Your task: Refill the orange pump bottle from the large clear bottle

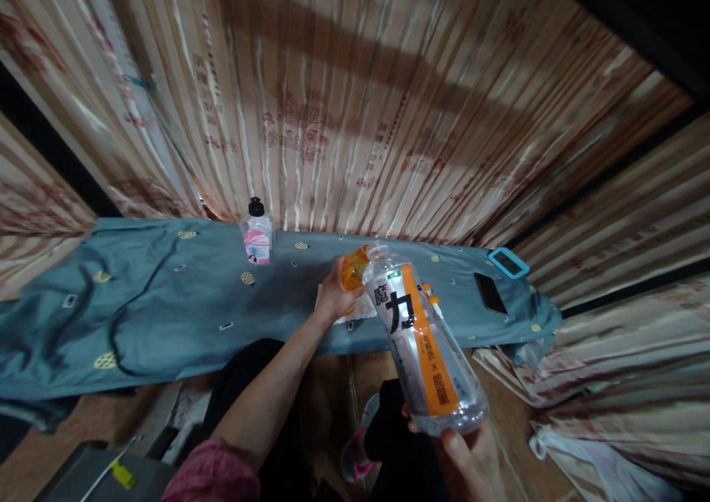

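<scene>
The left forearm reaches up and inward from the lower left, a red sleeve (214, 476) bunched near the elbow, and the left hand (331, 295) is above the middle of the tabletop (299, 313). Its grip is closed around an orange cup (353, 271), the fingers mostly hidden behind it. The right hand (471, 458) comes up from the bottom edge of the view, below the tabletop's near edge; its grip pinches the base of a large clear bottle (427, 347), thumb on the near side and fingertips showing at the left.

The bottle slants across the near edge, base low and right, neck high and left, its mouth just beside the cup; whether they touch, I cannot tell. A white sheet (363, 308) lies under the left hand, and an orange-and-white item (433, 297) shows partly behind the bottle.

Cloth spreads between the left hand and a pump bottle (257, 237) standing near the far edge, with a longer stretch beyond it to the left. To the right, a phone (489, 293) and a blue-framed device (509, 263) lie near the tabletop's end. A curtain (344, 103) hangs close along the far edge; the person's knees are at the near edge.
</scene>
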Tool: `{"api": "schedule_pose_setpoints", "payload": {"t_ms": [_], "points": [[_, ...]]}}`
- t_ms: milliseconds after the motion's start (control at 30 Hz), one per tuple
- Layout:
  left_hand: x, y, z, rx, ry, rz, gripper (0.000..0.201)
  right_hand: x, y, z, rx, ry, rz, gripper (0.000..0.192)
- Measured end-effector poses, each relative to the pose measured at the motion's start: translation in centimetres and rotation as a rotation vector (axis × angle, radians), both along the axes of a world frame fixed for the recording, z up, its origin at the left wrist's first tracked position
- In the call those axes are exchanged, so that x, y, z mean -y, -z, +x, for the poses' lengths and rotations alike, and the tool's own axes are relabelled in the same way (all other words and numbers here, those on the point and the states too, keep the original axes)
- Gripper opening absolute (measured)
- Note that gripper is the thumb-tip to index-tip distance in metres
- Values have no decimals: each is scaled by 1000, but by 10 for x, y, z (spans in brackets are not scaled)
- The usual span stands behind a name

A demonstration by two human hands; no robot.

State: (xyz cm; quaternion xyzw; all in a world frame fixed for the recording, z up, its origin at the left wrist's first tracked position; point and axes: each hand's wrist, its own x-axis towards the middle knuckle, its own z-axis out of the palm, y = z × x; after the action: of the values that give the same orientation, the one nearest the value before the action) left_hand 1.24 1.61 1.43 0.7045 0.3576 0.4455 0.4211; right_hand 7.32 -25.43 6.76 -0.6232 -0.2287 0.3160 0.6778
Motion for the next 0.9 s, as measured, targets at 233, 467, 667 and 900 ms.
{"api": "schedule_pose_setpoints", "payload": {"t_ms": [233, 467, 667, 900], "points": [[1, -4, -1, -16, -1, -7, 53, -2, -1, -3, -48, 12, 11, 42], [-1, 2, 0, 10, -3, 5, 53, -2, 3, -1, -64, 5, 19, 48], [-1, 2, 0, 19, 14, 6, 56, -2, 5, -2, -61, -3, 36, 44], [-2, 3, 0, 12, 14, 21, 54, 0, 11, 0, -51, -6, 17, 48]]}}
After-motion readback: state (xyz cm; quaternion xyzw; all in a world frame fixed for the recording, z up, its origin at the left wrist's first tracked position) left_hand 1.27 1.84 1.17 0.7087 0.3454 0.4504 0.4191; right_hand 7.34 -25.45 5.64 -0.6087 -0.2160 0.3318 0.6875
